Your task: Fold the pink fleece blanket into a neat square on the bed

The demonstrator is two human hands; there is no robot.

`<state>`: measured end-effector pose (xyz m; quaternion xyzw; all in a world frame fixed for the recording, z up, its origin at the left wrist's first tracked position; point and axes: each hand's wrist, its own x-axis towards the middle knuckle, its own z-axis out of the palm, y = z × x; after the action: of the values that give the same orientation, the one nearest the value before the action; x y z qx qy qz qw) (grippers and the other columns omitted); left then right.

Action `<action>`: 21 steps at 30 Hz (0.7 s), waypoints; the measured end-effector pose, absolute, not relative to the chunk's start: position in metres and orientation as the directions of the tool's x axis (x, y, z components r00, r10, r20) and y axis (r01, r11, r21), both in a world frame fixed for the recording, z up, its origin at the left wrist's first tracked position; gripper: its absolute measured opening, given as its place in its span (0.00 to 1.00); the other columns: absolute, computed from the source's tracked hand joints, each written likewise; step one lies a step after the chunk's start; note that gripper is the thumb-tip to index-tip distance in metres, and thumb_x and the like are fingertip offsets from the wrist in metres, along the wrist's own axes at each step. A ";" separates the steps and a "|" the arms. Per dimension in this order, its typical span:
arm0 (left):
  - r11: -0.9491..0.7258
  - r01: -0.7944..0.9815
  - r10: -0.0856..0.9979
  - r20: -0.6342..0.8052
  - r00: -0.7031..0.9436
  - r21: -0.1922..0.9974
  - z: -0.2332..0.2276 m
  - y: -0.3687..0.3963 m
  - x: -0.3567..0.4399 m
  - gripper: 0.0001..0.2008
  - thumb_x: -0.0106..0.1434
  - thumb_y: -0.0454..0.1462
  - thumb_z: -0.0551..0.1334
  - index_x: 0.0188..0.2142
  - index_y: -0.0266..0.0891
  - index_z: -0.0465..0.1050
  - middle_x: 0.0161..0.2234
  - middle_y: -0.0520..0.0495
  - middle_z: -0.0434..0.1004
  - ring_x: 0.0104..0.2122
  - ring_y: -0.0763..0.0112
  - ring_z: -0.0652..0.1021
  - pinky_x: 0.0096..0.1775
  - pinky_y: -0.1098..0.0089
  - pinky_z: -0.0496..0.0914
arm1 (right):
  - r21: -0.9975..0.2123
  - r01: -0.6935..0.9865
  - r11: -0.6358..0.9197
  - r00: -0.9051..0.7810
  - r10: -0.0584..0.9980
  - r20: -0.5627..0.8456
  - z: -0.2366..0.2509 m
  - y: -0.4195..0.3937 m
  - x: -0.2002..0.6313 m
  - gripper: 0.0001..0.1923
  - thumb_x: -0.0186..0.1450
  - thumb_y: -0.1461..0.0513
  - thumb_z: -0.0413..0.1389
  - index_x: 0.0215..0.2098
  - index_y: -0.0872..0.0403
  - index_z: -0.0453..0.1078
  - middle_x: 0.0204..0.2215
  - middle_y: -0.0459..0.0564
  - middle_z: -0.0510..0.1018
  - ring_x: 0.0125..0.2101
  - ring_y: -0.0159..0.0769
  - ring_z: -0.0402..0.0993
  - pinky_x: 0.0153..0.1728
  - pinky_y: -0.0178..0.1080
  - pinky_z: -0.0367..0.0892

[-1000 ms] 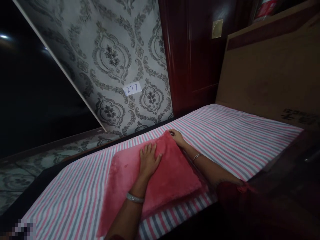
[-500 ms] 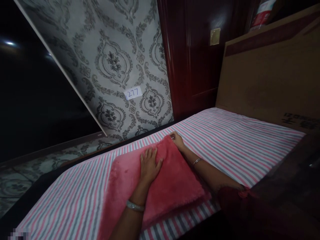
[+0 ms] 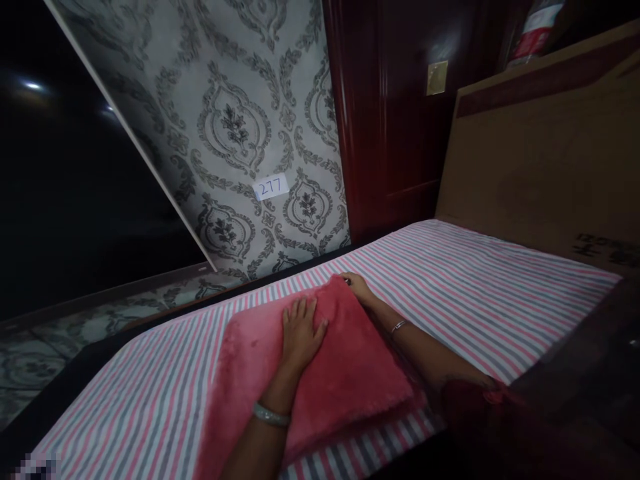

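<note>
Pressing flat on the pink cloth [image 3: 310, 373], the left hand [image 3: 301, 331] lies palm down w/ fingers spread, gripping nothing. Right hand [image 3: 356, 287] sits at the cloth's far corner, fingers curled over the edge; can't tell if it pinches the fabric or just touches it. Cloth is folded, fuzzy, lying near the front edge of the striped sheet [image 3: 475, 287], which covers the bed. Both wrists wear bangles. Behind the bed: patterned wall [image 3: 240, 127] w/ a paper tag [image 3: 271, 187] reading 277, dark red door [image 3: 395, 120] to its right, brown board [image 3: 540, 153] along the bed's right side. Nothing lies btw the hands and cloth.
</note>
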<state>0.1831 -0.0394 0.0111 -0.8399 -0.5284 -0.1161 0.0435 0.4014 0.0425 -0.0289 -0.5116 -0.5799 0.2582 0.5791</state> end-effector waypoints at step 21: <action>-0.435 0.899 0.879 0.244 0.409 0.059 0.011 -0.042 0.184 0.30 0.70 0.46 0.51 0.69 0.40 0.57 0.69 0.39 0.56 0.69 0.53 0.57 0.66 0.47 0.49 | -0.893 0.374 0.252 0.335 0.861 0.384 -0.039 0.048 0.408 0.07 0.55 0.58 0.53 0.29 0.52 0.69 0.28 0.46 0.78 0.31 0.37 0.72 0.36 0.37 0.66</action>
<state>0.1836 -0.0420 0.0108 -0.8385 -0.5301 -0.1196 0.0406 0.4076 0.0475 -0.0390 -0.5744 -0.5372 0.2095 0.5810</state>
